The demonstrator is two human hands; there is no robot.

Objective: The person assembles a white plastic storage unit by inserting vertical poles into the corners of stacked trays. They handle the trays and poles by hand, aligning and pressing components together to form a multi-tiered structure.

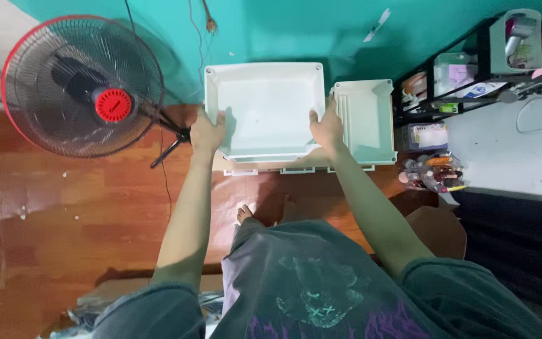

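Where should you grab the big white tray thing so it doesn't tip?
Probably by its two opposite side rims, one hand from each side. The white tray is wide and shallow with raised walls, so the rims give the fingers an edge. The left hand and right hand already grip it that way, near its front corners.

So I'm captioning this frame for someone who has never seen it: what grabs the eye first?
The white plastic drawer at centre, gripped on both sides by the left hand and right hand against the teal wall. Next, the red-rimmed standing fan at upper left, over the reddish wood floor.
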